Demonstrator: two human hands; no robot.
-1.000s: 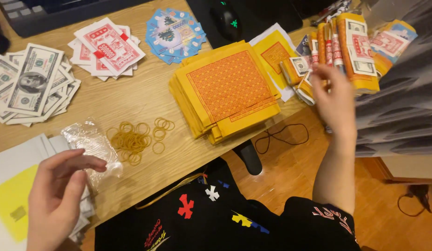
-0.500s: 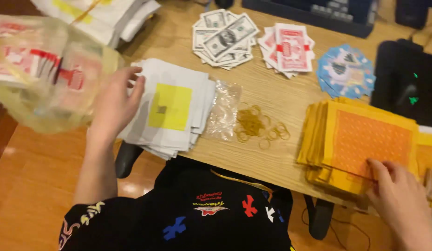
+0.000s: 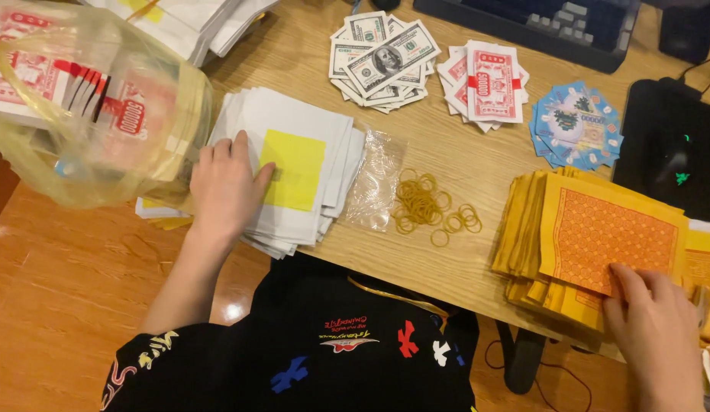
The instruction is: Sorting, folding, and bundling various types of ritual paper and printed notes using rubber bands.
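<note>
here the left hand point(image 3: 227, 187) lay flat and unclenched on the stack of white sheets with a yellow square point(image 3: 294, 172) at the tabletop's near left edge, just beside a yellowish plastic bag point(image 3: 95, 114). the right hand point(image 3: 656, 324) pressed loose fingers on the orange-and-yellow paper pile point(image 3: 592, 229) at the near right edge, gripping nothing. rubber bands point(image 3: 431, 207) lay between the stacks

We see a yellowish see-through plastic bag point(image 3: 95, 107) of red-and-white bundles at far left, and a small clear, flat packet point(image 3: 376, 180) beside the rubber bands point(image 3: 431, 207).
</note>
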